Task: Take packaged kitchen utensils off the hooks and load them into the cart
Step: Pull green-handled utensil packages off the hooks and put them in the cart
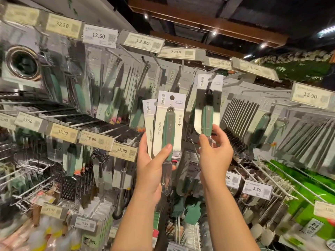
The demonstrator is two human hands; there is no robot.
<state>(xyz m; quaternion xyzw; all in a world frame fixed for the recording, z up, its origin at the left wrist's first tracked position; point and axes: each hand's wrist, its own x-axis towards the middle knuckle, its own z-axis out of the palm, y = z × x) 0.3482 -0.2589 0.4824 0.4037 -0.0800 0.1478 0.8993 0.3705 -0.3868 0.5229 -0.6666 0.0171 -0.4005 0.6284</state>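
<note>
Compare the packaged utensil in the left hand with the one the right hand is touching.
The left hand grips its package free of any hook; the right hand's package hangs on a hook. The left package is tilted and fronts a second card; the hanging one is single. Both have green-and-grey handles on white cards.

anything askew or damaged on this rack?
No damage shows. The pack that the right hand grips hangs tilted on its hook, pulled sideways. The left hand holds two packs fanned apart. Much of the rack is blurred.
</note>
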